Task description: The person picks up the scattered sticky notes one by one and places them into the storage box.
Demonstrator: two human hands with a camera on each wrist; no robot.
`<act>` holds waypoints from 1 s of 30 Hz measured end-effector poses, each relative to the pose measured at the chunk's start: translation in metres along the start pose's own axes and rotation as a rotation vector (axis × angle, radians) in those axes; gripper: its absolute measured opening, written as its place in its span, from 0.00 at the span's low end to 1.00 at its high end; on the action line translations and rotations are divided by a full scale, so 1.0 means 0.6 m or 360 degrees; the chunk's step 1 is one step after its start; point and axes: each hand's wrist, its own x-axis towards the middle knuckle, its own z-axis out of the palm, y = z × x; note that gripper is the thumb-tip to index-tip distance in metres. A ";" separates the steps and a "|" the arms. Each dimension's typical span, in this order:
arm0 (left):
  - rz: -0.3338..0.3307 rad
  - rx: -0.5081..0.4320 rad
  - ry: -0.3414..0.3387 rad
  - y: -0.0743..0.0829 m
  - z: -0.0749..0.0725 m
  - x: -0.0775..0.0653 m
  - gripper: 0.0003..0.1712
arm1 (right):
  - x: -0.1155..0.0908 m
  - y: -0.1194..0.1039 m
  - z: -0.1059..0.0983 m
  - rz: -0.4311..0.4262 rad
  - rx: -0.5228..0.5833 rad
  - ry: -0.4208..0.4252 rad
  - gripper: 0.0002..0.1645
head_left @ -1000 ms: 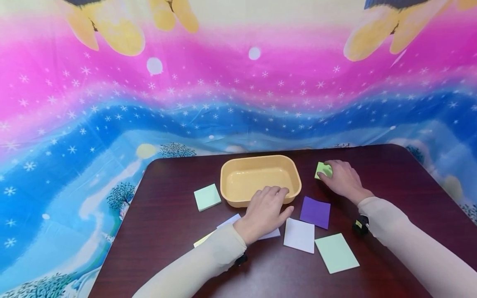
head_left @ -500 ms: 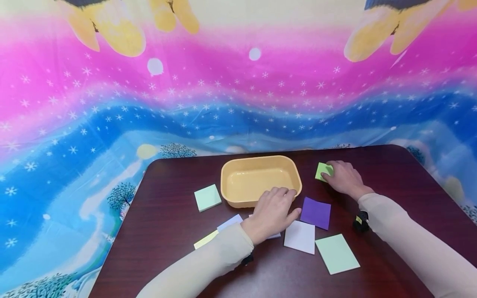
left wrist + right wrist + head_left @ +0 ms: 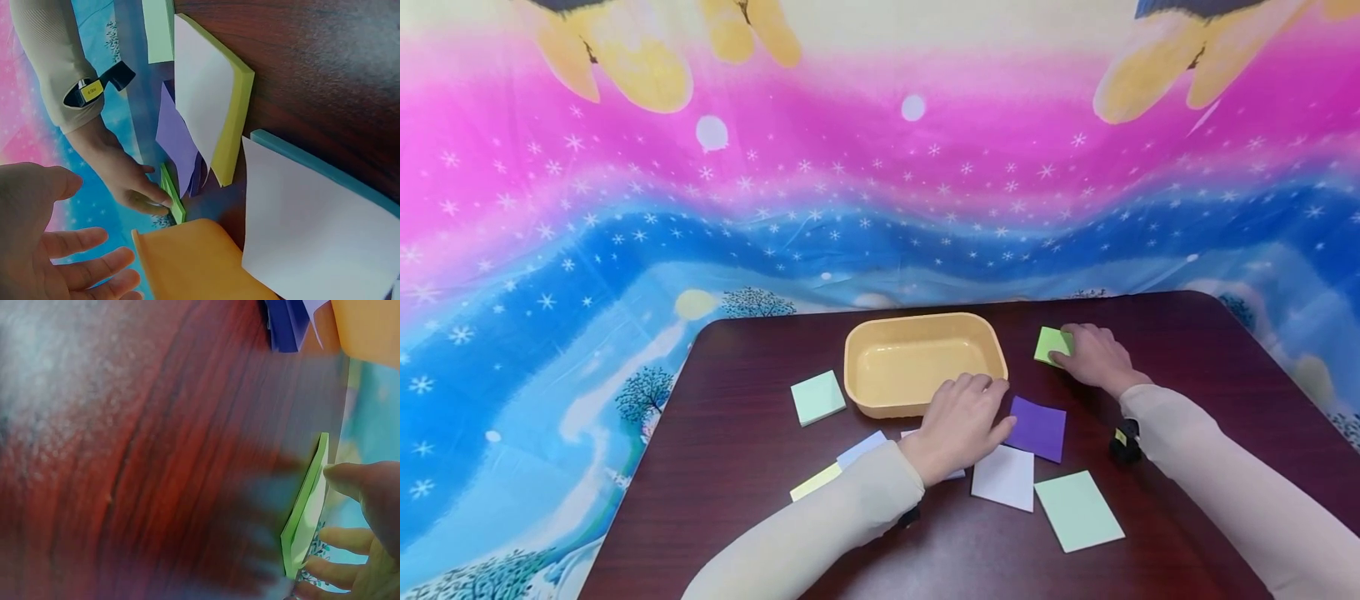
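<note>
My right hand [image 3: 1097, 357] is at a small lime-green sticky note pad [image 3: 1052, 345] on the table's far right; its thumb and fingertips lie at the pad's right side. In the right wrist view the thumb [image 3: 350, 478] is at one end of the pad [image 3: 306, 519] and the fingers by the other, loosely spread. My left hand [image 3: 961, 421] hovers palm down with fingers extended, over the front right rim of a yellow plastic basin [image 3: 880, 408]. Its thumb is close to a purple sticky note pad [image 3: 1035, 429]. In the left wrist view nothing lies in this hand [image 3: 69, 244].
A white pad [image 3: 1002, 479] and a larger pale green pad [image 3: 1078, 510] lie nearer on the dark wooden table [image 3: 715, 533]. Left of the basin is a mint pad [image 3: 817, 398]. Lavender [image 3: 862, 448] and yellow [image 3: 816, 482] pads are partly hidden behind the left sleeve. A printed cloth hangs behind.
My left hand has drifted right along the basin's front rim, closer to the purple pad. The right hand has slid slightly right over the lime-green pad, which has hardly moved.
</note>
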 end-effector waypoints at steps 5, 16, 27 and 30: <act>0.0011 0.0020 -0.0002 0.004 -0.002 0.006 0.26 | 0.002 0.001 0.000 0.0009 -0.0012 -0.0020 0.44; 0.0014 0.0034 -0.0021 0.007 -0.002 0.011 0.25 | 0.008 0.003 -0.002 0.0005 -0.0075 -0.0077 0.45; 0.0004 0.0016 -0.0052 0.007 0.003 0.013 0.26 | 0.007 0.000 -0.009 0.0083 -0.0015 -0.0081 0.48; -0.0008 0.0009 -0.0053 0.006 0.003 0.012 0.26 | 0.005 -0.001 -0.010 0.0072 0.0005 -0.0054 0.47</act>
